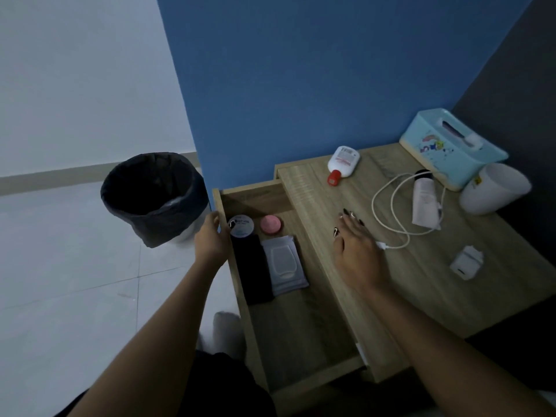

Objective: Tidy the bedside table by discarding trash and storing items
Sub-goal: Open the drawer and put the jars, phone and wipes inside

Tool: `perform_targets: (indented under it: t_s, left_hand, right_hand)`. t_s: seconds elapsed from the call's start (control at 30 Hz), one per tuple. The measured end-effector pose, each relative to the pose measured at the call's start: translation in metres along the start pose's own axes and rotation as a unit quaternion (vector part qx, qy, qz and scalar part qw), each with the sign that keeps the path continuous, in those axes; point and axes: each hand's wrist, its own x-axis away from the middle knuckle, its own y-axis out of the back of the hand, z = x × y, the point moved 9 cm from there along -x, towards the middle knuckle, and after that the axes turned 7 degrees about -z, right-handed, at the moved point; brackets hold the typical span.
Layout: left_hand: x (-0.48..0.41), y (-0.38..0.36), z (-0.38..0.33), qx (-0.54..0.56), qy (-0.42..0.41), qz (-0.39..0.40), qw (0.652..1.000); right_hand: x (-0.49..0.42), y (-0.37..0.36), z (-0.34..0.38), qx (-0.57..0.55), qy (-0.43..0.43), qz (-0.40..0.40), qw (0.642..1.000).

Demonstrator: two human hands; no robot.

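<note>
The wooden bedside table [421, 284] has its drawer [240, 296] pulled out to the left. My left hand [210, 236] grips the drawer's front edge. Inside the drawer lie a white round tin [240, 226], a pink round tin [271, 224], a black flat item [251, 269] and a wipes pack [282, 266]. My right hand [356, 248] hovers flat over the tabletop, fingers spread, holding nothing, just left of a white cable [388, 206]. A white bottle with a red cap [343, 164], a pale tube [424, 200] and a small white charger case [466, 261] lie on the top.
A bin with a black liner [153, 194] stands on the floor left of the drawer. A light blue tissue box [451, 145] and a white cup on its side [493, 188] sit at the back right. A blue wall stands behind the table.
</note>
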Motion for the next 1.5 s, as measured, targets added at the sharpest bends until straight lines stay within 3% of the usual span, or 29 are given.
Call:
perform_targets:
  t_s: [0.7, 1.07, 1.2, 1.37, 1.5]
  left_hand:
    - [0.013, -0.11, -0.07, 0.021, -0.022, 0.023, 0.999]
    - [0.01, -0.134, -0.076, 0.04, 0.061, 0.031, 0.997]
    - [0.014, -0.136, -0.076, 0.042, 0.043, 0.02, 0.998]
    - [0.017, -0.144, -0.086, -0.028, -0.048, 0.043, 0.998]
    - [0.016, -0.147, -0.085, -0.102, -0.031, 0.055, 0.993]
  right_hand:
    - [-0.003, -0.005, -0.003, 0.005, -0.004, -0.028, 1.0]
    - [-0.003, -0.001, -0.004, -0.009, -0.015, -0.037, 0.999]
    - [-0.002, -0.001, -0.005, -0.003, -0.01, -0.035, 0.999]
    - [-0.002, 0.0, -0.005, -0.009, -0.013, -0.039, 0.999]
    - [-0.002, -0.001, -0.005, -0.009, -0.018, -0.037, 0.999]
